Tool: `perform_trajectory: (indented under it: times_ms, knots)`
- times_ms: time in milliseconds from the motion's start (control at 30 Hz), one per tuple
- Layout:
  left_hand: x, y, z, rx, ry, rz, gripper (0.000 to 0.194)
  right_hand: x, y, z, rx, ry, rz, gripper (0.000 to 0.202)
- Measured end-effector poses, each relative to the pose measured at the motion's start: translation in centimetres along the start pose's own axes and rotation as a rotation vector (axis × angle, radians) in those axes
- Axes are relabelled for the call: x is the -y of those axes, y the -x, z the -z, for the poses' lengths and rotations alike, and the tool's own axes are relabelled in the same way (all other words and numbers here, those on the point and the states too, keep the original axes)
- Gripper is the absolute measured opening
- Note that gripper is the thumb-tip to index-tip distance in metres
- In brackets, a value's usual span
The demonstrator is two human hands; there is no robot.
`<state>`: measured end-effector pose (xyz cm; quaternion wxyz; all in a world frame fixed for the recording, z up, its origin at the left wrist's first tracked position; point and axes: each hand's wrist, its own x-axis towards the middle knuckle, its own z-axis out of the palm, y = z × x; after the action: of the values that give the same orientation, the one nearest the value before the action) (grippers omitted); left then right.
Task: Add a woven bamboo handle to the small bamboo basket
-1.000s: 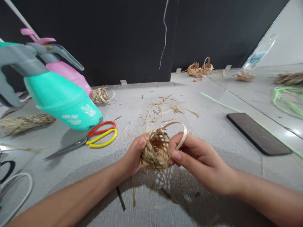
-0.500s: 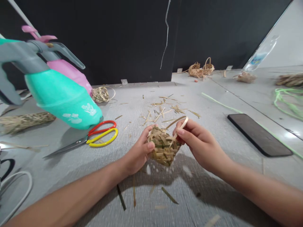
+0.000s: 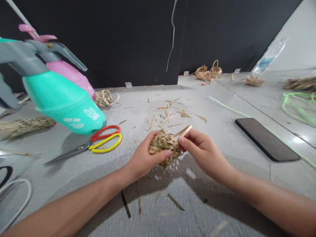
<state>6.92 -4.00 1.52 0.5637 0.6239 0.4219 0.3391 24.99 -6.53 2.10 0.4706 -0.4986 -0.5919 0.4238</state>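
Observation:
A small woven basket (image 3: 161,144) of green and tan bamboo strips is held just above the table in the middle of the view. My left hand (image 3: 150,154) wraps round its left side, with the thumb lying across the front. At its right upper edge, my right hand (image 3: 197,144) pinches a pale bamboo strip (image 3: 185,131) between thumb and forefinger. That strip bends in a loop towards the basket's rim. The curled fingers of the right hand hide part of the basket's right side.
Scissors (image 3: 106,140) with red and yellow handles lie at left, beside teal (image 3: 64,102) and pink (image 3: 71,74) spray bottles. A black phone (image 3: 266,140) rests at right. Bamboo scraps (image 3: 168,118) litter the table beyond my hands. Small finished baskets (image 3: 216,70) stand at the back.
My left thumb has moved across the basket's front, and the basket has turned slightly. The strip's loop in my right hand is now smaller and lower.

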Motion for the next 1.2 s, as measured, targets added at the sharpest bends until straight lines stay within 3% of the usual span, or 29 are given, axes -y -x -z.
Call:
perform_trajectory:
  times_ms: [133,267,400,500,600,767,967,1133,1200]
  knots:
    - [0.2,-0.1,0.1,-0.027,-0.066,-0.024,0.054,1.3,0.0,0.3,0.021,0.148,-0.009,0.029]
    - [0.4,-0.3,0.4,-0.014,-0.043,-0.033,0.053,4.0,0.1,2.2,0.141,0.612,0.007,0.039]
    - [0.3,-0.5,0.9,0.015,-0.042,0.009,0.055,4.5,0.5,4.6,-0.028,0.914,0.393,0.024]
    - [0.1,-0.5,1.0,0.082,-0.032,0.030,0.058,3.4,0.9,5.2,0.103,0.886,0.570,0.022]
    - [0.0,-0.3,1.0,0.152,-0.061,0.028,0.059,2.4,1.6,4.7,0.249,0.749,0.497,0.020]
    - [0.0,0.0,0.8,0.181,-0.095,-0.001,0.057,2.0,2.5,3.1,0.187,0.597,0.370,0.022]
    - [-0.2,0.1,0.8,0.175,-0.196,-0.003,0.060,2.2,2.5,2.9,0.218,0.568,0.274,0.023]
    - [-0.7,0.1,0.8,0.146,-0.368,-0.018,0.061,2.0,2.5,2.8,0.183,0.561,0.162,0.007]
    - [-0.9,0.1,0.8,0.141,-0.438,-0.028,0.060,2.1,2.5,2.5,0.188,0.562,0.096,0.018]
